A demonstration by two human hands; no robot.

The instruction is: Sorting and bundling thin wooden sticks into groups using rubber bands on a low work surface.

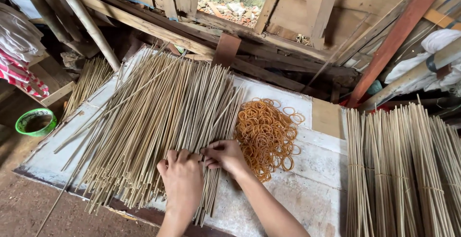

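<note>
A big loose heap of thin pale bamboo sticks lies fanned across a white worktable. My left hand presses on the near end of the heap, fingers curled over several sticks. My right hand is just to its right, fingertips pinching sticks at the heap's right edge. A pile of orange rubber bands sits on the table right beside my right hand.
Tied bundles of the same sticks stand at the right. More sticks lie at the table's far left. A green bowl sits on the dirt floor at left. Wooden planks and poles close the back.
</note>
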